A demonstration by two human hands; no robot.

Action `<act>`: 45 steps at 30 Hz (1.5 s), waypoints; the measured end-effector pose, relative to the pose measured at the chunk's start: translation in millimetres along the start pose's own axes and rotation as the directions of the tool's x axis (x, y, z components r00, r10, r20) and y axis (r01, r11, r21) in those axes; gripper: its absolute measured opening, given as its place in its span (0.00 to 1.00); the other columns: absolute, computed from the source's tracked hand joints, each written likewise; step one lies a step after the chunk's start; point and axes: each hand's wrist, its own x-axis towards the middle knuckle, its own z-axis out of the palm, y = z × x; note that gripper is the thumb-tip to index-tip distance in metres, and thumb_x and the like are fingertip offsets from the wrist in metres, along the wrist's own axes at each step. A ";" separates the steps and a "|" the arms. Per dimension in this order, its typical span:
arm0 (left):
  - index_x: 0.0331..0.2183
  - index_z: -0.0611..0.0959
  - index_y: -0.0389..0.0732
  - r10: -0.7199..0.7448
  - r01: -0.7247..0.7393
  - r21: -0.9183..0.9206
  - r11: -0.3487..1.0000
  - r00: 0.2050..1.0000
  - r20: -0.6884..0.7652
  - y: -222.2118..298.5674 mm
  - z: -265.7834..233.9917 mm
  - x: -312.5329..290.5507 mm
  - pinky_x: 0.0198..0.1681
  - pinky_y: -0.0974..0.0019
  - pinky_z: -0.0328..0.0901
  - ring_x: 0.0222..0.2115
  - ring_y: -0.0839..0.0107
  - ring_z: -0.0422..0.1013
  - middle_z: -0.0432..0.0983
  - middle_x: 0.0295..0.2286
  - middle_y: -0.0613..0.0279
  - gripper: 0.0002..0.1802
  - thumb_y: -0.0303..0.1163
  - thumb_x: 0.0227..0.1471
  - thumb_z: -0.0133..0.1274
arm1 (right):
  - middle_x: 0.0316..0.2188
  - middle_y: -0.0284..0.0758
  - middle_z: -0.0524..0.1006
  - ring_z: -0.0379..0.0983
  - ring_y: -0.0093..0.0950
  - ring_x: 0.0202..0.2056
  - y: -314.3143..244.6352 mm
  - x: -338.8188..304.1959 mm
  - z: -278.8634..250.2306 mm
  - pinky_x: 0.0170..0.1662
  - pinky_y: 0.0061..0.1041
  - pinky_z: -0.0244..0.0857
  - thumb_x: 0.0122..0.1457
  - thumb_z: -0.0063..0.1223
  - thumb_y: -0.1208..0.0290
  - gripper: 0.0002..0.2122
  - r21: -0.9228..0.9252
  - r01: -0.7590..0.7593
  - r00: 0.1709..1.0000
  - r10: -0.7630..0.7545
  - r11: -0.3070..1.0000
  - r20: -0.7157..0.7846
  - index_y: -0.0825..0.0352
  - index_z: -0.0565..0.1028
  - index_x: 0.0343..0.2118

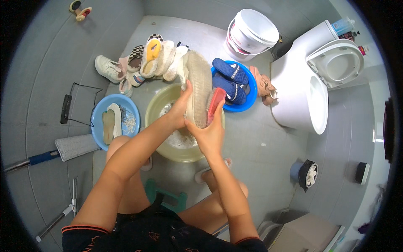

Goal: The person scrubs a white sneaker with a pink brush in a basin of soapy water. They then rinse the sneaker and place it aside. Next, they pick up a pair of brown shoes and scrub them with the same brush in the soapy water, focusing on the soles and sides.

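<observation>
Brush (215, 105) against a pale shoe (197, 84), both held above a yellow-green basin (184, 158).
Head view: the shoe's long axis runs away from the body, ribbed sole facing the camera. The left hand (181, 107) has its grip wrapped around the shoe's left side, fingers mostly hidden behind; the right hand (211, 135) has its grip pinching the red brush at the sole's right edge. Brush and sole lie nearly parallel, the brush's far end leaning right, bristles pointing left and seemingly touching the sole. The right thumb lies by the shoe's near end; whether it presses there, I cannot tell.
</observation>
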 end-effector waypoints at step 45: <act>0.48 0.70 0.31 0.165 -0.154 0.070 0.986 0.966 -0.200 40.4 -21.2 -8.6 0.47 0.57 0.68 0.42 0.60 0.72 0.73 0.42 0.52 0.21 0.26 0.52 0.50 | 0.29 0.51 0.76 0.74 0.49 0.28 9.6 -2.4 5.3 0.31 0.40 0.67 0.62 0.45 0.59 0.23 -0.365 0.112 0.987 -0.061 0.924 0.147 0.45 0.60 0.61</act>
